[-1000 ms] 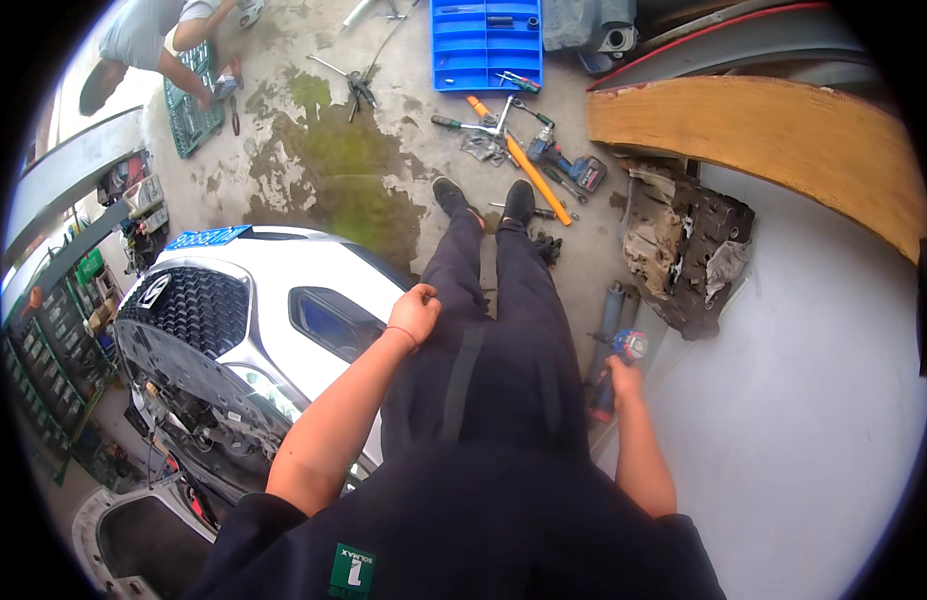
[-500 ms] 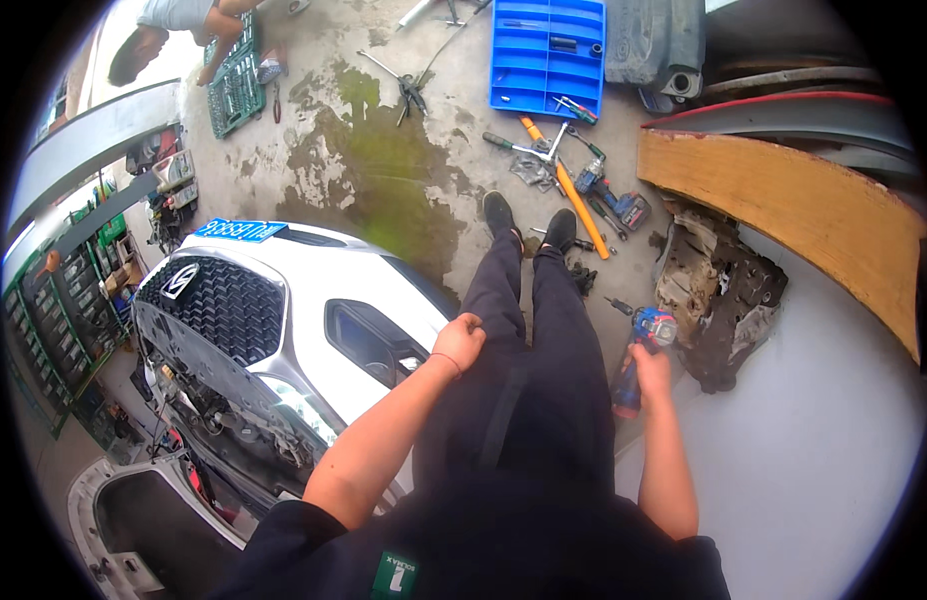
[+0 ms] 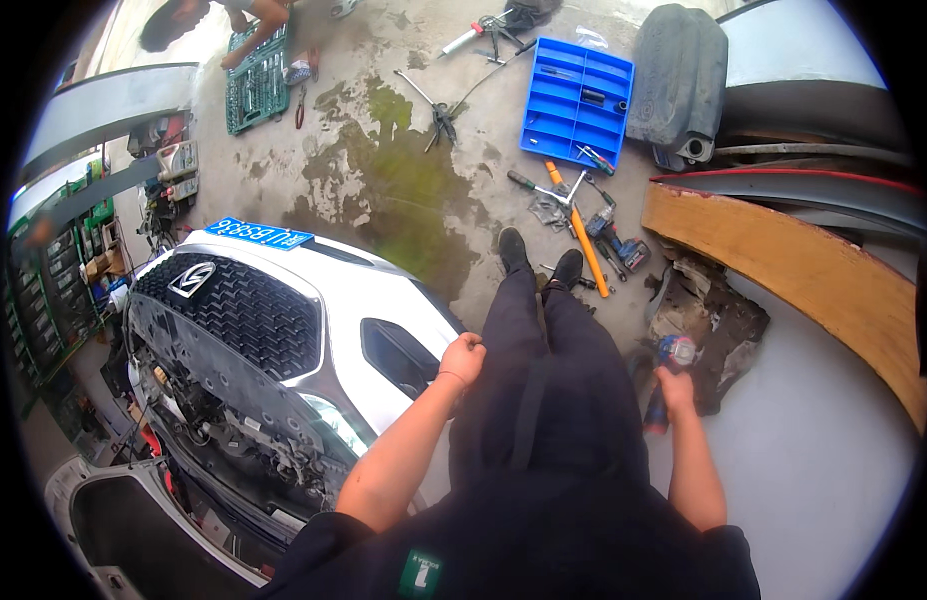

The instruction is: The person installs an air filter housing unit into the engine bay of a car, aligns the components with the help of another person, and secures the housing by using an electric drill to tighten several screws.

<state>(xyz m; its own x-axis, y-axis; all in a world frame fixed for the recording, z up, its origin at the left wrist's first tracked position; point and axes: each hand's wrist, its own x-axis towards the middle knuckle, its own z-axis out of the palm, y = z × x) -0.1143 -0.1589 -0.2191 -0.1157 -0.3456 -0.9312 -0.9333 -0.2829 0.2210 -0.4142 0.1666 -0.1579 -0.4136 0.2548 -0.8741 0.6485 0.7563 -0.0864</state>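
Note:
My left hand (image 3: 462,360) is closed near the white front end of a car (image 3: 383,300), beside my dark-trousered left thigh; I cannot make out whether it holds anything. My right hand (image 3: 676,388) grips a blue and red cordless power tool (image 3: 675,355) beside my right leg, above a dirty, dark metal part (image 3: 720,310) on the floor. The car's black grille (image 3: 233,310) and exposed engine bay face up at my left. Past my shoes lie a long orange-handled bar (image 3: 591,255), another cordless tool (image 3: 628,250) and several wrenches.
A blue divided tray (image 3: 578,100), a grey plastic tank (image 3: 673,80) and a wooden curved board (image 3: 783,260) lie right and ahead. A stain (image 3: 393,200) marks the floor (image 3: 293,170). At upper left a co-worker's arm (image 3: 260,35) reaches over a green socket case (image 3: 248,100). Shelving (image 3: 58,290) lines the left.
My view has turned, so the car, tray and floor tools now sit further right or lower in the picture. Both hands keep their hold and stay beside my legs.

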